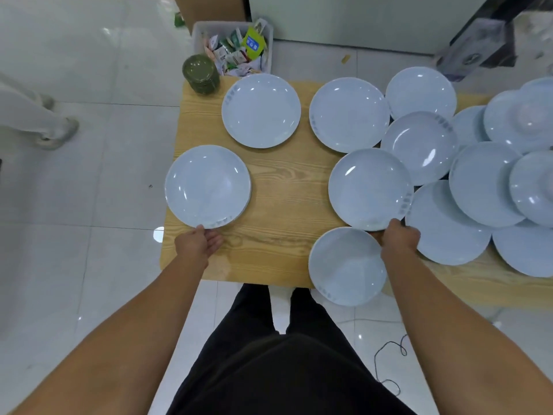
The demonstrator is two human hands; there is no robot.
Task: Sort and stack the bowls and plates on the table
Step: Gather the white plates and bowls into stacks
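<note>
Left hand (197, 245): thumb tip sits on the near rim of the left stack (208, 187) of plates. Its fingers (217, 238) are loosely curled just short of that rim, over the table (284, 190). Can't tell if it actually grips.

Right hand (399, 241): back of the hand up, curled over the near rim of the centre plate (371, 190). Fingertips are hidden under the rim, so it has hold of that plate.

The centre plate touches or just overlaps the near plate (347, 266), which overhangs the table's front edge. The left stack overhangs the left edge slightly.

Markings: each plate rim has a short row of grey-blue marks, nothing readable.

- **Far side:** two single plates (261, 110) lie flat and apart.
- **Right side:** overlapping pile of plates (446, 229), with what look like upturned bowls (529, 118) on top.
- **Far-left corner:** green lidded jar (201, 74), no legible label.
- **Beyond the table:** white bin (269, 34) full of packets. One green packet (253, 43) has a blue-white label, print too small to read.
- **Far left, on the floor:** another person's legs (45, 124).
</note>
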